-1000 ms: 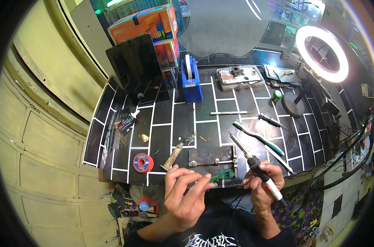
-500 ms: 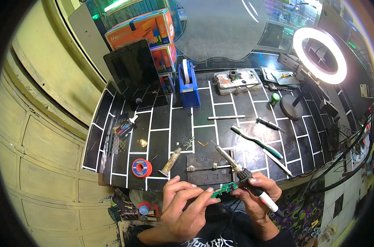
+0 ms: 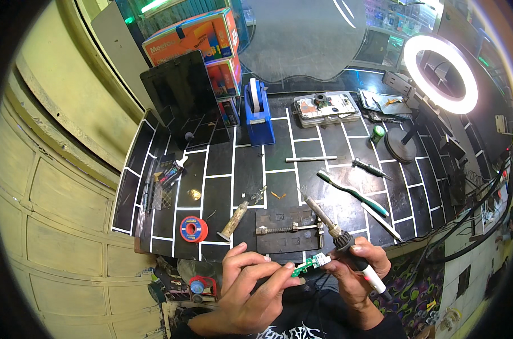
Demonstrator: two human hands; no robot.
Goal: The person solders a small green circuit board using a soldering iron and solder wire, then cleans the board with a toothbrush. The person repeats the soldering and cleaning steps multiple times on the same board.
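And here's the green circuit board (image 3: 306, 266), up in front of my chest by the near edge of the desk (image 3: 279, 185), its end pinched between the thumb and fingers of my left hand (image 3: 255, 291)! My right hand (image 3: 353, 279) is closed around the soldering iron (image 3: 343, 242), with its metal tip pointing away from me over the desk, clear of the board. The fingertips of that same hand come right up to the board's pale, silvery end; whether they grip it too, I can't tell from here.

Just beyond my hands lies the dark board clamp (image 3: 279, 240), its metal bar running across it. To its left, a used syringe (image 3: 236, 222) lies aslant, and left of that sits the red solder spool (image 3: 193, 229). Over on the right, the green toothbrush (image 3: 352, 194) stretches out diagonally with a slim white stick (image 3: 382, 222) near its handle end, and a dark screwdriver (image 3: 371, 169) lies above. A thin silvery tool (image 3: 311, 159) lies nearly level across the middle! Farther back stands the blue tape dispenser (image 3: 260, 129), and the ring light (image 3: 457, 105) is glowing bright at far right.
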